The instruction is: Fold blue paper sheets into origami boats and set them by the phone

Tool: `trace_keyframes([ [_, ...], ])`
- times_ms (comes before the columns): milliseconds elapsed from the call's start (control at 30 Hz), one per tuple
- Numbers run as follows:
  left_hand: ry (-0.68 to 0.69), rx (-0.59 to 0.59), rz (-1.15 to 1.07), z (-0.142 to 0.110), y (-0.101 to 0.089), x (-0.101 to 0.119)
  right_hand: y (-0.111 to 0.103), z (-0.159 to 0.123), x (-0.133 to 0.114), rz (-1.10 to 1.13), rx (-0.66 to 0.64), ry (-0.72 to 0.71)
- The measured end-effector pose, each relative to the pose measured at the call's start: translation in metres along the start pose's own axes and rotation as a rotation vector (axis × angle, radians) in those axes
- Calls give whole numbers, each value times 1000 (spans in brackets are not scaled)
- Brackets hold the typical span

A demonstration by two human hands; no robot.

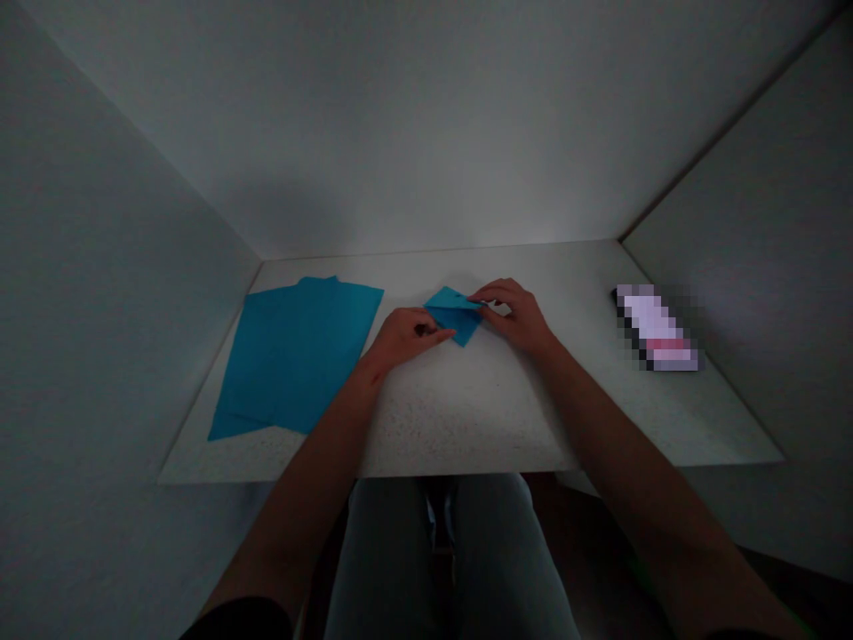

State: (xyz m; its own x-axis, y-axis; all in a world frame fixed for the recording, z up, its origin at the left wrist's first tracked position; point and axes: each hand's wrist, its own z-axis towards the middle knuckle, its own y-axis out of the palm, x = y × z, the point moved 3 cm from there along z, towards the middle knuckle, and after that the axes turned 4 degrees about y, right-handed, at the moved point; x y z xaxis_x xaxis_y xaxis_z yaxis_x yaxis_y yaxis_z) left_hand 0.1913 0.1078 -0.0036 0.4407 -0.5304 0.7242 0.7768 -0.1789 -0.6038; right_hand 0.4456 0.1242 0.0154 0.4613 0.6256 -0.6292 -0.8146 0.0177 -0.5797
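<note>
A small folded piece of blue paper (456, 318) lies on the white tabletop between my two hands, its outline roughly a diamond with a crease running across the middle. My left hand (411, 336) pinches its left side, thumb along the lower edge and the other fingers curled. At the right corner, my right hand (514, 313) grips the paper between thumb and fingertips, close to the crease. Parts of both edges are hidden under the fingers.
Several overlapping sheets of blue paper (293, 356) lie on the left of the white table (459, 427). A phone (658, 329), blurred out, rests at the right. Walls (426, 133) enclose the table at the back and both sides. My legs (446, 560) are below the front edge.
</note>
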Motion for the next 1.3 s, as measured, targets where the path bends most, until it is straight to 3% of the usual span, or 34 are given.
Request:
trace_keyframes([
  [167, 103, 141, 224, 1, -12, -4, 8, 0, 1, -30, -189, -113],
  [333, 125, 35, 335, 2, -8, -10, 17, -2, 6, 6, -363, -94],
  [433, 90, -26, 294, 3, -5, -13, 15, -2, 11, -65, -303, -34],
  [667, -28, 75, 171, 4, -9, -13, 10, -3, 29, -170, -243, 148],
  [900, -109, 124, 266, 1, -7, -23, 10, -8, 38, -284, -191, 176],
  [1100, -118, 129, 299, 1, -6, -22, 7, -8, 33, -160, -208, 182],
  [1300, -139, 140, 233, 2, -6, -21, 5, -3, 27, 92, -94, 208],
])
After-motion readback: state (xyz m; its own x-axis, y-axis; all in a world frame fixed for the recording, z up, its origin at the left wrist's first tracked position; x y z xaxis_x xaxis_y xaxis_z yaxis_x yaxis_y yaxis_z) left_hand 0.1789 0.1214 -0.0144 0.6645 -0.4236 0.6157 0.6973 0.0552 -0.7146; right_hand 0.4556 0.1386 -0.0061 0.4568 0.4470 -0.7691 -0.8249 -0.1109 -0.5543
